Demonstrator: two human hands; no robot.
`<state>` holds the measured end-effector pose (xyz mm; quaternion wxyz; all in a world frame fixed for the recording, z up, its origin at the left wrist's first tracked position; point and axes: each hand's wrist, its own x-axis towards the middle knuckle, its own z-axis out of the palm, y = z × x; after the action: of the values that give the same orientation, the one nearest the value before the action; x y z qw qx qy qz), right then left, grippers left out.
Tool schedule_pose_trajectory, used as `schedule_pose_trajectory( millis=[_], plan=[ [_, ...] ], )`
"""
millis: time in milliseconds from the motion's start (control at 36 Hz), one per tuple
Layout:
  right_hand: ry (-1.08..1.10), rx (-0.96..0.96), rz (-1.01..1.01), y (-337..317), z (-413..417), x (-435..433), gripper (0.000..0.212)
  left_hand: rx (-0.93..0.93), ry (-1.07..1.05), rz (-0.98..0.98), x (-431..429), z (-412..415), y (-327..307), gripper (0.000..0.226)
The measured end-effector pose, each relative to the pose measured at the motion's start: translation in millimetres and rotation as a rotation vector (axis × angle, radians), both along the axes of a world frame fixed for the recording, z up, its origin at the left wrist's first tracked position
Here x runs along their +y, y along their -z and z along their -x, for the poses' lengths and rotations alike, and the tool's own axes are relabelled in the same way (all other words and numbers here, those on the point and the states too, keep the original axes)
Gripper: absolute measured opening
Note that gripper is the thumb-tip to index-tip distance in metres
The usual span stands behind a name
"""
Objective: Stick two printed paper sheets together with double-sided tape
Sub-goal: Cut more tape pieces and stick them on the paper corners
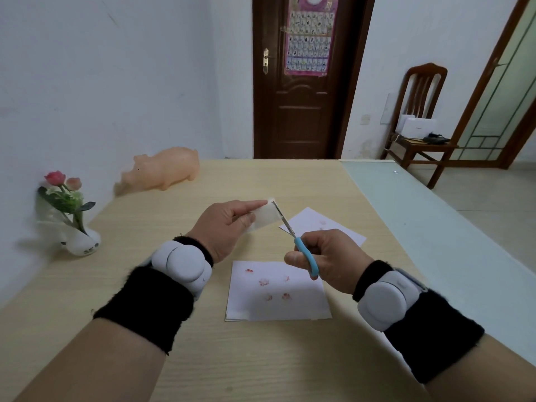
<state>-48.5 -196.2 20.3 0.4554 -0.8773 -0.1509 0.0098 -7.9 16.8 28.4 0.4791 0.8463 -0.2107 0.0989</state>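
Note:
Above the wooden table (203, 343) my left hand (226, 227) pinches a white strip of double-sided tape (265, 217) between thumb and forefinger. My right hand (330, 259) grips blue-handled scissors (304, 256), whose metal blades point up and left and meet the tape's right end. One printed sheet (275, 297) with small red pictures lies flat below my hands. A second printed sheet (324, 224) lies further back and to the right, partly hidden behind my right hand.
A pink toy pig (165, 169) lies at the table's far left. A white vase of artificial flowers (78, 239) stands by the left wall. A pale green glass strip (420, 227) runs along the table's right side. A wooden chair (420, 134) stands beyond.

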Motion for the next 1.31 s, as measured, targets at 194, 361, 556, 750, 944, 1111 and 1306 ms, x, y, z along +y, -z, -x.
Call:
schedule_pose_trajectory(
  millis=[194, 361, 556, 750, 944, 1111, 1306],
  plan=[
    [0.005, 0.005, 0.047, 1.3, 0.6, 0.6, 0.049, -0.035, -0.036, -0.088, 1.2, -2.6, 3.1, 0.032],
    [0.012, 0.014, 0.063, 3.2, 2.2, 0.4, 0.049, -0.066, -0.065, -0.182, 0.9, -5.8, 5.2, 0.033],
    [0.02, -0.002, 0.08, 5.8, 2.7, -1.5, 0.048, -0.094, -0.133, -0.297, 1.0, -10.0, 8.6, 0.038],
    [0.021, 0.011, 0.028, 6.8, 3.2, -2.5, 0.042, -0.136, -0.187, -0.384, -0.4, -13.8, 9.8, 0.035],
    [0.12, 0.039, -0.043, -8.7, -4.5, -23.3, 0.036, 0.04, -0.225, -0.521, 18.4, -10.4, 25.9, 0.04],
    [0.086, -0.013, 0.081, -7.0, -3.3, -12.3, 0.025, 0.082, -0.248, -0.609, 3.4, -7.6, 30.3, 0.035],
    [0.11, -0.145, 0.324, -0.2, -2.3, -10.0, 0.038, 0.033, -0.25, -0.411, 7.0, -9.2, 30.9, 0.031]
  ],
)
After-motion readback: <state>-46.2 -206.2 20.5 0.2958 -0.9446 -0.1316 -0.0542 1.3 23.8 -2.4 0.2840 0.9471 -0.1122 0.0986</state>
